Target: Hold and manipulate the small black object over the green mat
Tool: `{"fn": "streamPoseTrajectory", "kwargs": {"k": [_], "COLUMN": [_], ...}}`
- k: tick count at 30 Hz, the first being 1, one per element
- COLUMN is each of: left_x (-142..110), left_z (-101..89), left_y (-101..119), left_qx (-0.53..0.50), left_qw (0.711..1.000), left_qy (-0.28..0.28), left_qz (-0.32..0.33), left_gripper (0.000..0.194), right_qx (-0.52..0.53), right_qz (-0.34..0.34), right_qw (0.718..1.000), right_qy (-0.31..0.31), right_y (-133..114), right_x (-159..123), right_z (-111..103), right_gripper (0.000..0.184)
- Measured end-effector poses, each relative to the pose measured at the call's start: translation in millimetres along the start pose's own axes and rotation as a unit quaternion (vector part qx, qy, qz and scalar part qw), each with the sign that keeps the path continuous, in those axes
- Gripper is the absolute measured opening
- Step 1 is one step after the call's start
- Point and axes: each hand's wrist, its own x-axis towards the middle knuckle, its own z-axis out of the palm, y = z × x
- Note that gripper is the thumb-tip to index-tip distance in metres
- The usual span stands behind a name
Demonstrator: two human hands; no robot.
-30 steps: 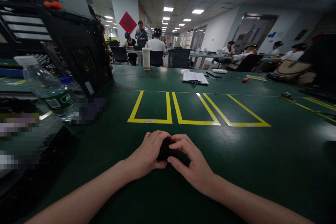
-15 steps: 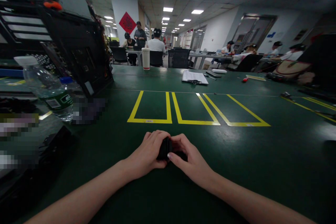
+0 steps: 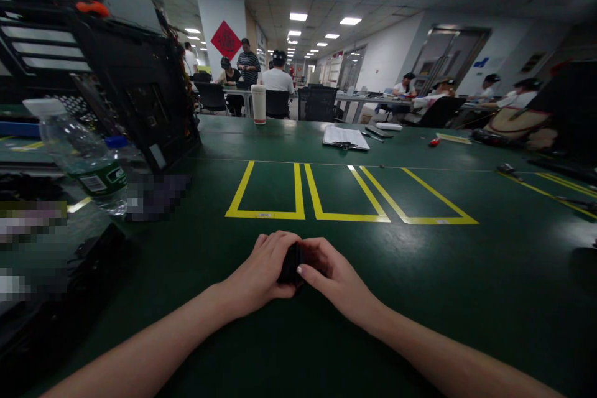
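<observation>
A small black block-like object (image 3: 290,263) is held between my two hands, low over the green table (image 3: 354,273). My left hand (image 3: 268,264) wraps round its left side, fingers over the top and thumb below. From the right, my right hand (image 3: 331,273) closes on its edge, with the thumb at the near side and the fingers curled behind. Much of the object is hidden by my fingers, so its exact kind cannot be made out. Both hands are just on the near side of the yellow tape outlines (image 3: 347,218).
To the left stand a water bottle (image 3: 86,158) and a black computer case (image 3: 140,93). A clipboard with papers (image 3: 345,137) and a white cup (image 3: 259,104) are toward the far edge. A small red item (image 3: 434,142) lies at the right. Several people sit or stand farther off.
My right hand's fingers have closed in a little on the black object. My left hand keeps nearly the same place.
</observation>
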Motion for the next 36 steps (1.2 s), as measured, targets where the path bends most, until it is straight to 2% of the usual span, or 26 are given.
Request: {"fn": "streamPoseTrajectory", "kwargs": {"k": [3, 7, 10, 13, 17, 19, 22, 27, 30, 33, 36], "left_x": [0.3, 0.9, 1.1, 0.9, 0.9, 1.1, 1.2, -0.1, 0.0, 0.7, 1.3], "left_z": [1.6, 0.2, -1.3, -1.0, 2.6, 4.7, 4.8, -0.9, -1.7, -1.0, -0.7], "left_y": [-0.3, 0.6, 1.4, 1.6, -0.3, -1.6, -2.1, 0.1, 0.6, 0.5, 0.6], "left_qx": [0.011, 0.01, 0.008, 0.01, 0.007, 0.007, 0.008, 0.005, 0.009, 0.011, 0.009], "left_qw": [1.0, 1.0, 1.0, 1.0, 1.0, 1.0, 1.0, 1.0, 1.0, 1.0, 1.0], "left_qy": [0.017, 0.005, 0.004, 0.01, 0.008, 0.02, 0.022, -0.002, 0.006, 0.008, 0.005], "left_qz": [0.005, 0.017, 0.021, 0.017, 0.009, -0.001, -0.007, 0.009, 0.02, 0.012, 0.005], "left_gripper": [0.056, 0.056, 0.055, 0.053, 0.055, 0.056, 0.056, 0.055, 0.054, 0.053, 0.055], "right_qx": [-0.025, -0.088, -0.105, -0.077, -0.032, -0.026, -0.041, -0.115, -0.124, -0.102, -0.074], "right_qz": [-0.018, -0.088, -0.118, -0.091, -0.029, -0.01, -0.018, -0.099, -0.128, -0.109, -0.062], "right_qw": [0.999, 0.992, 0.987, 0.992, 0.999, 0.999, 0.999, 0.988, 0.983, 0.988, 0.994], "right_qy": [-0.014, 0.02, 0.035, 0.041, 0.033, 0.019, 0.004, 0.034, 0.041, 0.048, 0.05], "right_y": [0.7, 2.9, 3.4, 2.6, 0.2, -1.3, -2.1, 1.7, 4.0, 5.0, 4.6], "right_x": [-1.3, -3.9, -4.3, -2.9, -1.4, -1.6, -2.7, -5.1, -4.4, -2.6, -1.6], "right_z": [1.0, 1.4, 0.4, -0.4, -0.4, 0.0, 1.1, 2.5, 1.5, 0.6, 0.9], "right_gripper": [0.021, 0.027, 0.023, 0.017, 0.028, 0.028, 0.022, 0.027, 0.021, 0.018, 0.029]}}
